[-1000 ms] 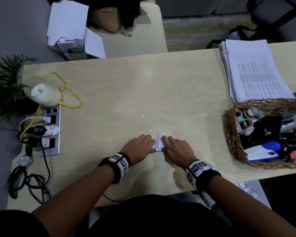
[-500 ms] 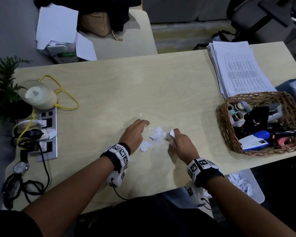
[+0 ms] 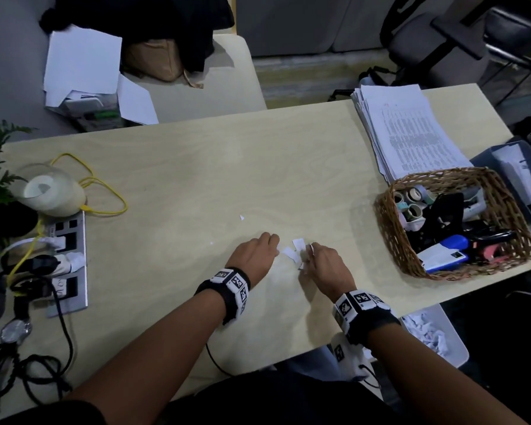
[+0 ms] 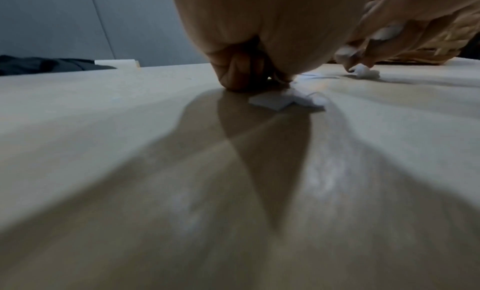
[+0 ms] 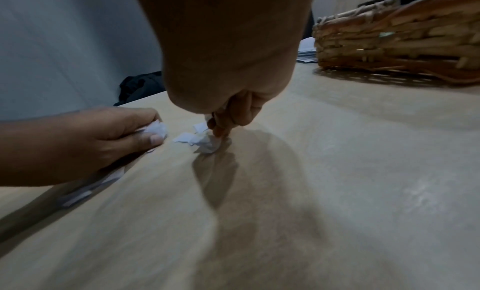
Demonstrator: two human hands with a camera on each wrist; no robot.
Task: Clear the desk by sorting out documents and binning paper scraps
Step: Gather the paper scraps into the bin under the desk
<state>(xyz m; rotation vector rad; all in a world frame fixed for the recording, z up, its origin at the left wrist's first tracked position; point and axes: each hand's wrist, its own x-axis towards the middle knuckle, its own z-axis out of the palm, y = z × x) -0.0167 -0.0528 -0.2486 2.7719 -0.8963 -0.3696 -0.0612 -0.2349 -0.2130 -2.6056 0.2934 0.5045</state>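
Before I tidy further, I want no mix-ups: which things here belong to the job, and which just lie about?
Job:
small white paper scraps
tall stack of printed documents
white plastic bin of crumpled paper

Lying about:
brown woven wicker basket
grey power strip
yellow cable

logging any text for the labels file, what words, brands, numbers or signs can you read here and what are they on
None can be read.
Stack of documents: rows of printed text, too small and blurred to read.
Power strip: a mark on its face, too blurred to read.
Wristbands: black-and-white square code markers only, no words.
Blue and white item in the wicker basket: a small dark label, unreadable.
Paper scraps: no print shows.
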